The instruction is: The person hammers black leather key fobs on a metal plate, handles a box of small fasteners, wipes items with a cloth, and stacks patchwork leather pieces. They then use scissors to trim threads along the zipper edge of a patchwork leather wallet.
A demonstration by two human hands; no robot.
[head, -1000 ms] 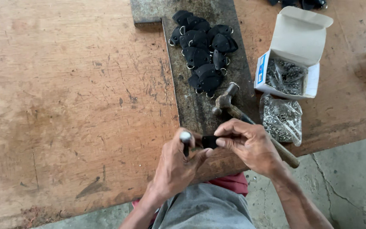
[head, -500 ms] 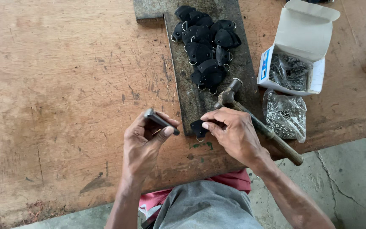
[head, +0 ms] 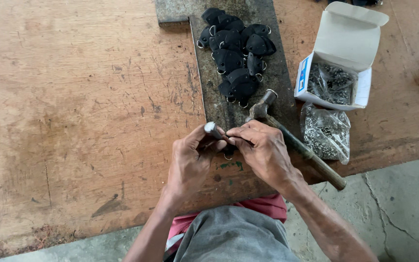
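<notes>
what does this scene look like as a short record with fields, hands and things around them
left hand: holds a short metal punch rod, tip down at the plate
right hand: pinches a small black piece at the rod's tip, mostly hidden
surface: worn brown wooden table with a dark metal plate
on plate: pile of black leather tabs with metal rings, wooden-handled hammer
right side: open white cardboard box, clear bag of small metal fittings

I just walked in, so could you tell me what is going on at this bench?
A person sits at a wooden table, both hands together over a dark metal slab. The left hand holds a small metal punch and the right hand pinches a small black piece with a ring at its tip. A hammer lies by the right hand, black tabs are piled beyond, and a box and bag of rivets sit to the right.
</notes>
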